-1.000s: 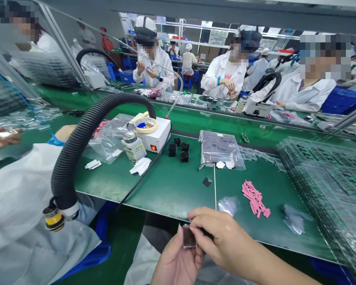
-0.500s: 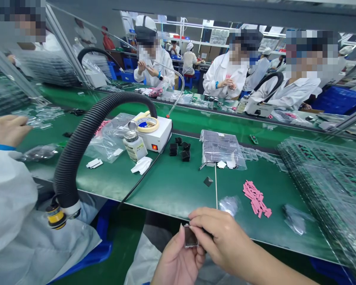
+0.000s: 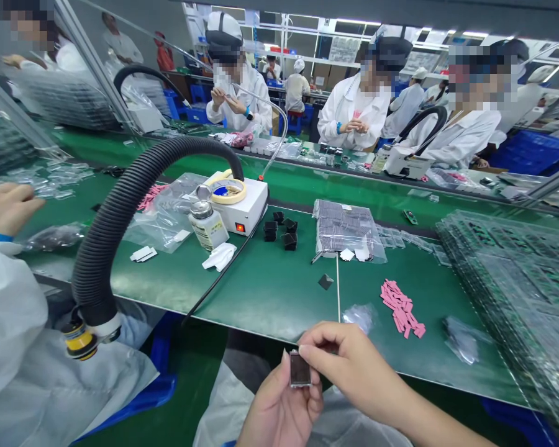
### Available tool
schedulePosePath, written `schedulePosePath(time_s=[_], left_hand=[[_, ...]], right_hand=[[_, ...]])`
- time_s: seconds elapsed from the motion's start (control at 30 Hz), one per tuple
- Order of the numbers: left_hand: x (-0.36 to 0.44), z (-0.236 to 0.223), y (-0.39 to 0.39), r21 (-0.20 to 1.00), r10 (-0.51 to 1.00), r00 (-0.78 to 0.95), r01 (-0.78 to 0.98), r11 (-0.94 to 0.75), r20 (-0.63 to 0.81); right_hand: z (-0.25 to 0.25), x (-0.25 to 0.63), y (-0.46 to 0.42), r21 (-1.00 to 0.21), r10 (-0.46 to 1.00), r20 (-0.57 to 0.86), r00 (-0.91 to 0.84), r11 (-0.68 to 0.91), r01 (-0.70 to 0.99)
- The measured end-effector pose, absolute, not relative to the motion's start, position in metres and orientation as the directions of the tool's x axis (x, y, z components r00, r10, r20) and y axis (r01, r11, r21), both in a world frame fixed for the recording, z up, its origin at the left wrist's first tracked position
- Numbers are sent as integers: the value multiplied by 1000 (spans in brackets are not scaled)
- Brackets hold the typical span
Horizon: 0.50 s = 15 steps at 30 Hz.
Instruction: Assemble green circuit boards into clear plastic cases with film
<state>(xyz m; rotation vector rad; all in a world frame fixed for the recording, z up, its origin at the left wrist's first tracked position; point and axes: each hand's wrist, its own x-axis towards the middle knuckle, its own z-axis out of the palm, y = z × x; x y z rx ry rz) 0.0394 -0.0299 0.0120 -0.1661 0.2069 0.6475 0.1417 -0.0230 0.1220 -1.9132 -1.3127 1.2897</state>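
My left hand (image 3: 284,397) holds a small dark panel in a clear frame (image 3: 300,370), gripped by its sides between thumb and fingers just off the table's front edge. The thumb and fingertips of my right hand (image 3: 338,354) are pinched together at the panel's upper right corner. Whether they grip its edge or something thin on it, I cannot tell. Beyond my hands, a dark square sheet (image 3: 326,282) lies on the green table (image 3: 261,292). A crumpled clear plastic piece (image 3: 359,318) is close to my right hand.
Pink strips (image 3: 402,308) lie to the right, by stacked clear trays (image 3: 517,298). Farther back are a bag of dark parts (image 3: 345,226), black blocks (image 3: 289,239), a bottle (image 3: 208,226) and a white box (image 3: 249,211) with a black hose (image 3: 97,248). A co-worker's hand (image 3: 12,208) is at left.
My right hand's fingers have shifted up and right on the panel, so more of its dark face shows. The left hand stays nearly in place. The whole view has shifted slightly.
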Motion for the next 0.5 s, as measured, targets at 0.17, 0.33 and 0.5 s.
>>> schedulePosePath(time_s=[0.17, 0.33, 0.5], left_hand=[[41, 9, -31, -42, 577, 768, -610, 791, -278], [39, 4, -25, -85, 546, 816, -568, 819, -192], [34, 6, -19, -208, 477, 863, -503, 839, -163]], right_hand=[[118, 135, -26, -798, 893, -432, 128, -444, 408], [115, 152, -20, -805, 917, -376, 132, -394, 443], [134, 235, 30, -315, 923, 197, 332, -261, 912]])
